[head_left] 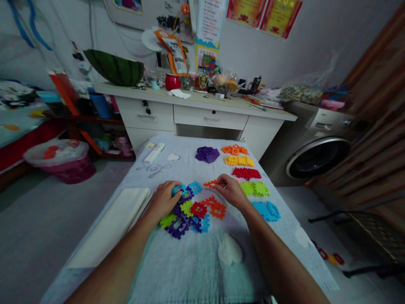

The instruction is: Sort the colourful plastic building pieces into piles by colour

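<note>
A mixed heap of flat plastic interlocking tiles (190,213) lies in the middle of a cloth-covered table (196,261). My left hand (164,199) rests curled on the heap's left side, fingers closed over a blue tile (178,188). My right hand (232,191) pinches an orange tile (210,184) at the heap's far edge. Sorted piles run along the right: purple (207,154), orange (234,149), yellow (238,161), red (246,173), green (255,188) and blue (266,210).
A folded cream cloth (114,223) lies on the table's left side, a white stick-like object (154,153) at its far left. Behind stand a cluttered white desk (196,112) with half a watermelon (114,67), a washing machine (316,147) at right, and a pink bin (61,160) at left.
</note>
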Motion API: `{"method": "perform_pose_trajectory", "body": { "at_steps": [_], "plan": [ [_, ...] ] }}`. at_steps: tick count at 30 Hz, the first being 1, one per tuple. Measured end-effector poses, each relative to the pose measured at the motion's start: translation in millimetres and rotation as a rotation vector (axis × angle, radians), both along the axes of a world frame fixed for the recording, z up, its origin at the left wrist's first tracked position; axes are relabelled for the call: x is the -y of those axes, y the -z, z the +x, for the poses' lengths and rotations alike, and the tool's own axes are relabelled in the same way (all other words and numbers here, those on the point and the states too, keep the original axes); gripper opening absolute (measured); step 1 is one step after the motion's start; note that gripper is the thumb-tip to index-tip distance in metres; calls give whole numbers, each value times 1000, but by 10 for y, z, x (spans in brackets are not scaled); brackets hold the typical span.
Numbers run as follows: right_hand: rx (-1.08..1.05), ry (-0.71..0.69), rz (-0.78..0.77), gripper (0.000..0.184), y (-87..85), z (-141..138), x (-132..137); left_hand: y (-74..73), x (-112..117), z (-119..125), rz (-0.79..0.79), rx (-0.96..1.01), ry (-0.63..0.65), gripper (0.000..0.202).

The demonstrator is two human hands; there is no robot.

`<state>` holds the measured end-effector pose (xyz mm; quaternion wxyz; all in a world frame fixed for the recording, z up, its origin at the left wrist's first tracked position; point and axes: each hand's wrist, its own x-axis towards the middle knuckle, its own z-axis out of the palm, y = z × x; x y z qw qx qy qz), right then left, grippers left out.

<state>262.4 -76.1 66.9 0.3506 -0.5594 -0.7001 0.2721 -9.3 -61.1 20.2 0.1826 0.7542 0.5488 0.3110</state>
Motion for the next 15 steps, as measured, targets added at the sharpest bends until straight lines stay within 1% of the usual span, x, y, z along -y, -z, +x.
{"method": "perform_pose_trajectory", "body": {
  "at_steps": [2, 5, 9, 11, 13, 15],
  "plan": [
    [-92, 14, -36, 11, -82, 95, -134, 6, -9, -1, -2, 6, -4, 32],
    [-194, 81, -66, 15, -178, 301, -430, 14, -26, -8, -12, 10, -7, 33],
    [-328, 269, -138, 18, -234, 659, -917, 22, -46, -14, -21, 23, -20, 36],
    [-309, 407, -140, 17, -256, 834, -1146, 24, -53, -11, -26, 27, -21, 36],
    [-226, 555, -124, 18, -282, 988, -1347, 27, -58, -5, -29, 27, -25, 36],
    [-141, 661, -112, 18, -304, 1124, -1517, 33, -61, 1, -24, 31, -36, 36]
  ]
}}
